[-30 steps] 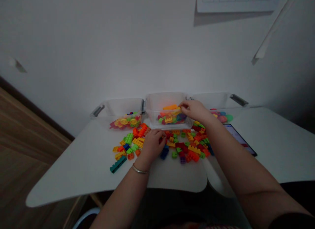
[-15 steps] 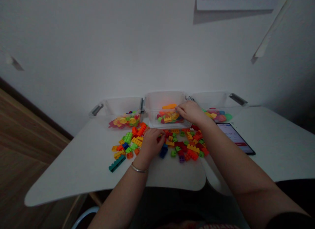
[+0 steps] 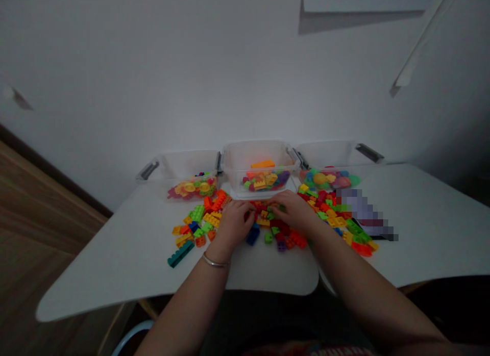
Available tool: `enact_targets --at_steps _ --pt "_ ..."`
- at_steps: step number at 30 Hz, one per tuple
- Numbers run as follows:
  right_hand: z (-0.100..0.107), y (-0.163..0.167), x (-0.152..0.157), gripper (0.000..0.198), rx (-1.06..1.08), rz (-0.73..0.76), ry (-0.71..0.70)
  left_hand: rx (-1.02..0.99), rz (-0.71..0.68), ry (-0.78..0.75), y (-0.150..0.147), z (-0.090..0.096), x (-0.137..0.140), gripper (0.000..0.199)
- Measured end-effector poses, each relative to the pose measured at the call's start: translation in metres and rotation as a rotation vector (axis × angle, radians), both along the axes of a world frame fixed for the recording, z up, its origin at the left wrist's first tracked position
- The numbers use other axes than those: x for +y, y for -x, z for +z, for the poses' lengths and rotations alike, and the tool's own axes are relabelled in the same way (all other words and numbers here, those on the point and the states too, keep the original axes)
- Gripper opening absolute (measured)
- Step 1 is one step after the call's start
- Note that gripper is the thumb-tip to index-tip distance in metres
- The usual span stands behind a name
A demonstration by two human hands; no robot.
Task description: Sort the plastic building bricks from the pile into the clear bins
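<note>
Loose bricks (image 3: pixel 280 227) lie on the worktop (image 3: pixel 115 264) btwn & around both hands, w/ the clear middle box (image 3: pixel 250 153) just beyond, long side crosswise, the fingertips of both about equally near its front. L hand (image 3: pixel 237 219) has fingers curled down, R hand (image 3: pixel 294 209) half-curled low among the bricks; can't tell if either grips one, as the fingers hide it. Dark blue brick (image 3: pixel 253 235) sits just R of L hand, the nearer one; teal brick (image 3: pixel 180 254) is farther L, long axis slanting away to the R.
</note>
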State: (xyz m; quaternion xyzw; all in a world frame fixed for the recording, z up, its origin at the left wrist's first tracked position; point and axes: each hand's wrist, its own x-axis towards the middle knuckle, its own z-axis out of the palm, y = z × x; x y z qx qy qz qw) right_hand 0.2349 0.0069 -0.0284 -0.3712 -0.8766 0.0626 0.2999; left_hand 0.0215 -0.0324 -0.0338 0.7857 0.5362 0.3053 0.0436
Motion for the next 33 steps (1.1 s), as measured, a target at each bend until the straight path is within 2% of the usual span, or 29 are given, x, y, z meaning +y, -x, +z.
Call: enact_targets --at_steps 3,8,15,22,27,33 --pt "-0.008 0.001 -0.001 0.023 -0.118 0.056 0.040 -0.008 -0.048 0.016 0.000 -0.002 0.001 0.014" --pt "-0.011 0.001 0.001 0.024 -0.129 0.051 0.032 0.037 -0.105 0.032 0.001 -0.007 0.002 0.015" --pt "-0.013 0.001 0.003 0.028 -0.146 -0.121 0.061 0.057 -0.120 0.033 0.001 -0.008 0.002 0.016" --pt "-0.013 0.001 0.004 0.040 -0.116 -0.151 0.127 0.071 -0.124 0.044 0.002 -0.007 0.002 0.016" --pt "-0.005 0.001 -0.001 0.030 -0.119 -0.164 0.209 0.079 -0.116 0.061 0.001 -0.005 0.001 0.016" --pt "0.001 0.004 -0.006 0.029 -0.222 -0.197 0.171 0.098 -0.108 0.064 0.000 -0.005 0.002 0.016"
